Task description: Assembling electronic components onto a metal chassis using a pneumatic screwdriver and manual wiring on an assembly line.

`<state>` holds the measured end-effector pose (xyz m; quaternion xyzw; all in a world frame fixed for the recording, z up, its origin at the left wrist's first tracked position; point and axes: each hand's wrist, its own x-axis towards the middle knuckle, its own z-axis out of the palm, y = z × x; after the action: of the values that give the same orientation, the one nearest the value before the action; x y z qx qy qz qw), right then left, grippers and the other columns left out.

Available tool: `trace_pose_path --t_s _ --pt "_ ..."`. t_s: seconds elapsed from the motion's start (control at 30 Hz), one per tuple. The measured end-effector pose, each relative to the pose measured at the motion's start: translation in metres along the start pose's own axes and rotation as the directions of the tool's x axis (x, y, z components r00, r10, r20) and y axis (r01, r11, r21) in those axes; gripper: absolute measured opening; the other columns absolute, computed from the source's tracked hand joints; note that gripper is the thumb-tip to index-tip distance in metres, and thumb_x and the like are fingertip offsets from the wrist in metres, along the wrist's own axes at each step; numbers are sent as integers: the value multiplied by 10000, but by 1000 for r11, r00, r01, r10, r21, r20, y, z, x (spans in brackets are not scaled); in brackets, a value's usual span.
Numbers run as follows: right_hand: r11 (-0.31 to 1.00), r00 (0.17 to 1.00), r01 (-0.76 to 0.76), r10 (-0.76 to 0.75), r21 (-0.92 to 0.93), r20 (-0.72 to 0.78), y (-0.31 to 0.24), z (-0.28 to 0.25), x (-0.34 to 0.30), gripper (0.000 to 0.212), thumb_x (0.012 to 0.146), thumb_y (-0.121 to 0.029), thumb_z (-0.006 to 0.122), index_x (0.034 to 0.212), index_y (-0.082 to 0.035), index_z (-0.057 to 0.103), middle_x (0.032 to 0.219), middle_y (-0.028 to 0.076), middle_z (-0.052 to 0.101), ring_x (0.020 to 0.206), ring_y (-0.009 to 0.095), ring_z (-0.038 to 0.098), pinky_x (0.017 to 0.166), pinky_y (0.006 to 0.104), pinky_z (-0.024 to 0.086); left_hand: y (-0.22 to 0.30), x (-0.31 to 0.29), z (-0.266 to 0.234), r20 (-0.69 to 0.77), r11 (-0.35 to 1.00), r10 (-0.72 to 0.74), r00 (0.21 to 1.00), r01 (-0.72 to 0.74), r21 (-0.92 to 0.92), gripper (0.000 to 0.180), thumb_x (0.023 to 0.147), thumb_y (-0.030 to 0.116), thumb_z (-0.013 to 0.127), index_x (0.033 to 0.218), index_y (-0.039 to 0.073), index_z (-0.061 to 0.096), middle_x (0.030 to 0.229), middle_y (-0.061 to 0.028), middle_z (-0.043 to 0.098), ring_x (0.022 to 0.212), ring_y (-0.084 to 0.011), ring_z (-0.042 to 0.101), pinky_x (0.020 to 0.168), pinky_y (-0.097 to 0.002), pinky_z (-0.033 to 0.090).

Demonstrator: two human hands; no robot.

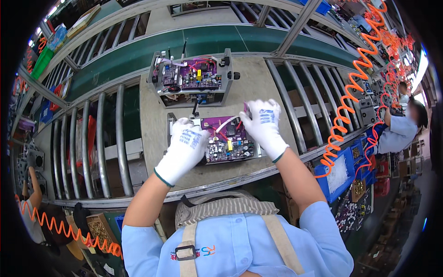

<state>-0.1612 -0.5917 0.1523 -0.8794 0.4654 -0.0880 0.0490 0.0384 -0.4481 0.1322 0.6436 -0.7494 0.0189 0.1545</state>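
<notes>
Both forearms are extended forward from the lower edge, bare from the elbow to the wrist, with pale blue short sleeves above. The left hand (184,147) — white-gloved — is held palm down, fingers curled. The right hand (264,124) — likewise gloved — is raised slightly, fingertips pinched together.

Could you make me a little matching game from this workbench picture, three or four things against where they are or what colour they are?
Things:
1. left hand
2. right hand
3. far circuit unit
4. coiled hose

Descriptions:
A. orange, hanging at the right
B. on the near board's left edge
C. farther back on the table, untouched
D. at the near board's upper right, by the wires

Pairs: 1-B, 2-D, 3-C, 4-A
</notes>
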Motion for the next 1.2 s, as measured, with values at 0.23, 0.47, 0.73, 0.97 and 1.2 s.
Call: trace_pose_path --t_s 0.23,0.47,0.73,0.97,1.2 --pt "691 757 653 -587 310 -287 -38 11 -15 312 831 -184 682 1115 -63 639 1048 120 677 1047 301 629 1123 530 305 6 4 -11 39 650 -408 912 321 -689 302 792 109 702 1071 1 662 821 -117 652 860 -218 649 761 -342 510" --pt "643 819 549 -541 534 -190 -16 10 1 106 847 -113 676 943 -98 716 825 84 671 875 277 645 1120 517 329 12 -17 -22 50 720 -437 898 382 -580 390 824 211 731 1156 22 651 949 -140 692 877 -270 661 832 -386 501" --pt "679 798 578 -585 452 -142 -34 5 -3 104 828 -133 711 925 -102 727 750 73 626 811 264 624 1078 479 372 11 -9 -6 -189 876 -240 952 129 -465 186 836 143 710 986 35 687 837 -118 690 792 -302 651 789 -410 476" --pt "847 833 475 -520 238 189 -47 -5 5 114 811 -208 692 854 -112 735 773 92 668 809 293 658 789 430 440 -7 -17 -6 -311 906 -300 902 167 -390 212 833 169 689 1026 83 671 937 -110 692 970 -300 631 981 -454 411" --pt "919 759 390 -289 -52 584 -70 -1 12 137 755 -240 701 813 -120 733 768 99 687 787 300 672 850 430 439 -31 -34 20 -340 936 -286 896 184 -301 344 836 158 676 1173 111 630 1056 -89 680 1099 -300 583 1090 -491 329"
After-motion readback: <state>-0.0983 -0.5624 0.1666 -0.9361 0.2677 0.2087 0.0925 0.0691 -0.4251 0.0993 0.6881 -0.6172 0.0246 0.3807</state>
